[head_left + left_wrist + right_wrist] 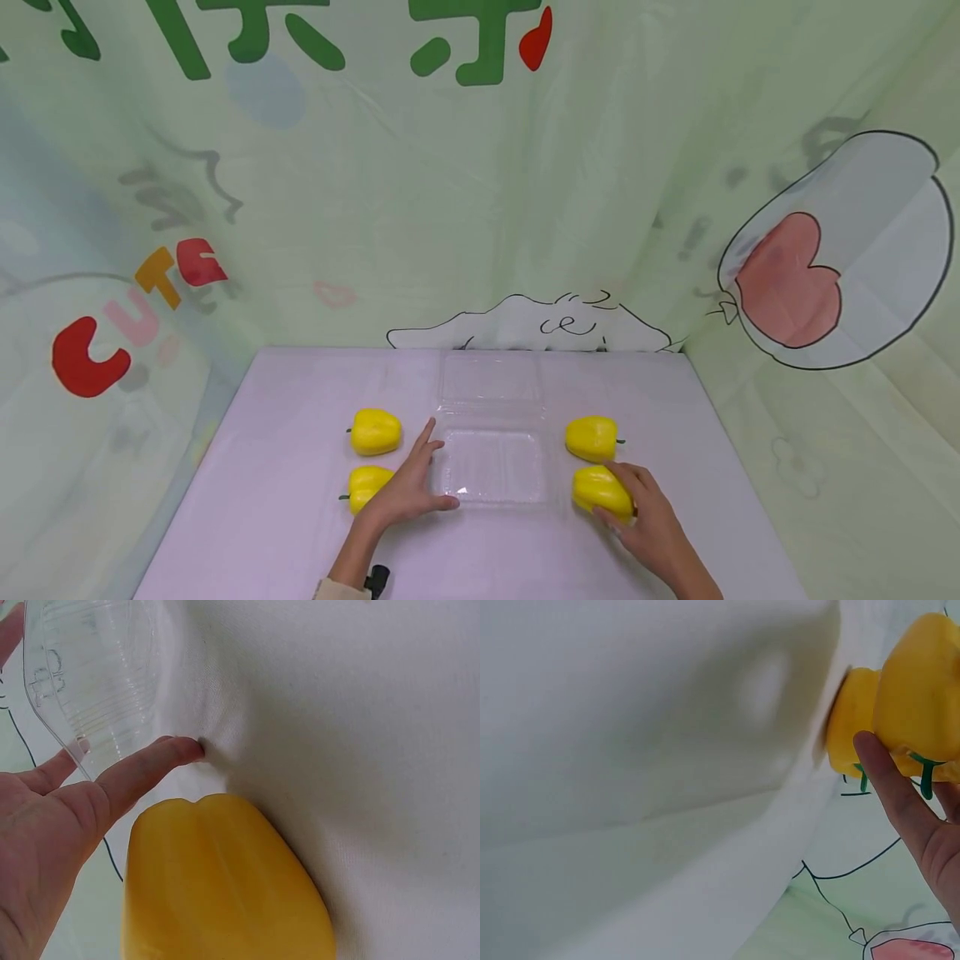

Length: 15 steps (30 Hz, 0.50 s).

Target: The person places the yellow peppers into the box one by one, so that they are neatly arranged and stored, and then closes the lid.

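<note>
A clear plastic clamshell box (493,468) lies with its lid spread back at the table's middle. My left hand (408,490) is at its left side, thumb and fingers spread apart; in the left wrist view the fingers (154,763) are by the box's edge. On the right, my right hand (651,523) grips the nearer yellow bell pepper (602,492) between thumb and fingers. In the right wrist view this pepper (919,690), green stem showing, partly hides another pepper (847,712) behind it.
A second yellow pepper (592,438) rests just beyond the gripped one. Two more lie left of the box: a far one (377,432) and a near one (365,487), partly covered by my left hand. Printed cloth (480,208) walls the table at the back and sides.
</note>
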### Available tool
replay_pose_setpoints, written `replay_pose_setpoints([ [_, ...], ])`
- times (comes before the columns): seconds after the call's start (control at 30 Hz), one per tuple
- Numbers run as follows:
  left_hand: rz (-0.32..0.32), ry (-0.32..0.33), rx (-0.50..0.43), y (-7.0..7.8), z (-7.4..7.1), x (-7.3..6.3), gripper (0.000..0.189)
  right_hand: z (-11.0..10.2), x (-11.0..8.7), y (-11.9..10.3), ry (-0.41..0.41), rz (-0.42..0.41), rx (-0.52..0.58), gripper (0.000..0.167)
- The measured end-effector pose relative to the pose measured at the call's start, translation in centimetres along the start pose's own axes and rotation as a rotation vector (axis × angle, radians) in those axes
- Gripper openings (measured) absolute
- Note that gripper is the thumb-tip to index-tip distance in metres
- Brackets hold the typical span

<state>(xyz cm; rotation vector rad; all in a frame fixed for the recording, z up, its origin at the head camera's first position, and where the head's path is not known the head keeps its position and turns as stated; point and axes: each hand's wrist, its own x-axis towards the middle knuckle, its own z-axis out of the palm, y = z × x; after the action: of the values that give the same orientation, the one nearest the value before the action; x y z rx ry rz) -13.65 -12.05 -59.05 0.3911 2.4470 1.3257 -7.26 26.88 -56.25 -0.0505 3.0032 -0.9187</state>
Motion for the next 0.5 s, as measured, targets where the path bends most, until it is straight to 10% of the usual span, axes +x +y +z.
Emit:
replay_pose_setpoints([
  [0.5,-0.003,0.008,0.01,0.0,0.1,0.0,0.101,-0.8,0.7,-1.9,0.039,-0.06,0.059,0.072],
])
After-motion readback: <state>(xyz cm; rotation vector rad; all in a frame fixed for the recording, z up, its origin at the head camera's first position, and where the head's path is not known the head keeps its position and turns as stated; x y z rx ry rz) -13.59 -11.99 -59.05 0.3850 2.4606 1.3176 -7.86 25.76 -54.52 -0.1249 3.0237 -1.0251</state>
